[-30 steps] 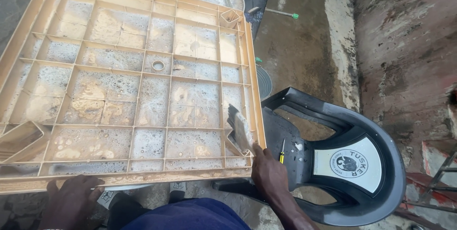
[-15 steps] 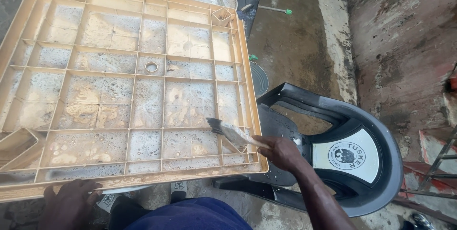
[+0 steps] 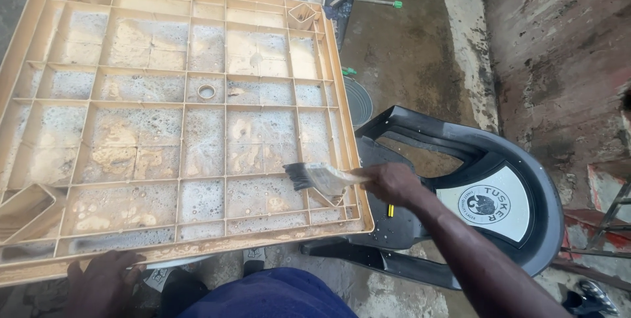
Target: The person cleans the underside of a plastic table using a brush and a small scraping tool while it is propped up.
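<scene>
Brush (image 3: 320, 176) — since the earlier frames it has swung from upright at the table's right edge to lying nearly level, bristles pointing left and further in over the wet grid. Right hand (image 3: 393, 183): reaches in from the lower right, forearm stretched diagonally, fingers clenched around the brush handle just off the table's right rim. Left hand (image 3: 104, 280): as before, at the near edge, fingers curled on the rim from below — gripping it, as far as can be seen. Table (image 3: 177, 121): tan plastic, upturned, underside a grid of ribbed cells filmed with suds and brownish water; hollow leg sockets at the corners, a small ring near the centre. Chair (image 3: 499, 160): dark plastic, tipped on the wet concrete floor just right of the table. Round metal lid (image 3: 358, 101) beyond the table's right edge.
</scene>
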